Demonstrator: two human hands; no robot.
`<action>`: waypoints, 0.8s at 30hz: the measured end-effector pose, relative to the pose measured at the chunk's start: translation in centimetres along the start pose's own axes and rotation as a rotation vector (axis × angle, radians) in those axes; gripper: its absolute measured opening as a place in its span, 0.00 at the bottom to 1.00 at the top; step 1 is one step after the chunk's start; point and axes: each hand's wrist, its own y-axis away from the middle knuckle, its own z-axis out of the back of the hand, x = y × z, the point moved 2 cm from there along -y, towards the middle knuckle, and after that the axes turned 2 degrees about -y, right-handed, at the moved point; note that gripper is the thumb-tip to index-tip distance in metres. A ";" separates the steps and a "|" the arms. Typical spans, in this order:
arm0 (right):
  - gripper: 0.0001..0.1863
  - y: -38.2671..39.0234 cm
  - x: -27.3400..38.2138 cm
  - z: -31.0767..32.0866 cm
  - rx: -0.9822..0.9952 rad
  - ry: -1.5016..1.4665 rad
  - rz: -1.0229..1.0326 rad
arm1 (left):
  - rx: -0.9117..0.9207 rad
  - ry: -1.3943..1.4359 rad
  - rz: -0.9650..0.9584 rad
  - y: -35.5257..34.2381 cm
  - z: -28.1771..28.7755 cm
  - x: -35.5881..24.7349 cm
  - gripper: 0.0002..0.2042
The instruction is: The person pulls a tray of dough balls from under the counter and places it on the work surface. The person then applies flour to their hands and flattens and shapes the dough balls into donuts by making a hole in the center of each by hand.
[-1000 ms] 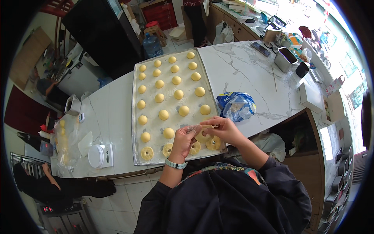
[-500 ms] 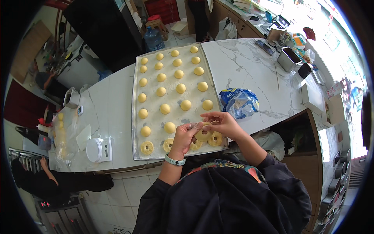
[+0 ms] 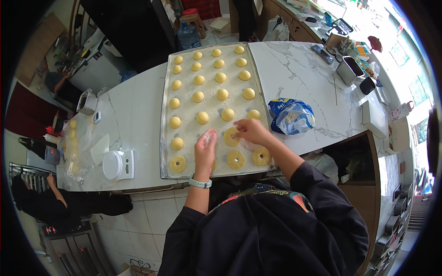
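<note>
Dough ring (image 3: 231,136) lies on the baking tray (image 3: 165,138), in the near rows beside two finished rings, and the right hand (image 3: 251,131) pinches its inner edge with fingertips closed on it; widening the hole evenly probably calls for light, turning pressure. Beside that ring the left hand (image 3: 205,147) hovers with fingers loosely curled, grasping nothing I can make out. Beyond the ring, the tray carries rows of round yellow dough balls (image 3: 223,94).

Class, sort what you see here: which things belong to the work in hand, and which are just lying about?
In use: baking tray, dough balls, flattened dough rings, left hand, right hand.

Lying about: white scale, blue bag, phone, metal tins.
</note>
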 end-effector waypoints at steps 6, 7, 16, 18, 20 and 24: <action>0.09 7.4 6.8 9.0 -0.478 0.527 0.016 | 0.140 -0.694 -0.357 0.3 0.4 1.4 0.25; 0.10 8.0 5.5 10.5 -0.434 0.620 -0.063 | 0.194 -0.775 -0.382 0.2 -0.8 0.4 0.27; 0.09 7.3 -0.9 10.8 -0.404 0.813 -0.106 | 0.151 -0.740 -0.513 0.1 -2.6 -0.2 0.25; 0.10 8.0 3.0 9.1 -0.307 0.805 -0.081 | 0.056 -0.535 -0.394 1.3 -1.6 -0.2 0.23; 0.11 8.4 6.4 5.8 -0.191 0.747 0.006 | 0.123 0.301 0.137 2.2 -1.3 0.7 0.26; 0.19 6.6 7.4 -3.6 -0.003 0.626 0.481 | 0.327 0.897 0.471 3.2 -1.8 -0.3 0.35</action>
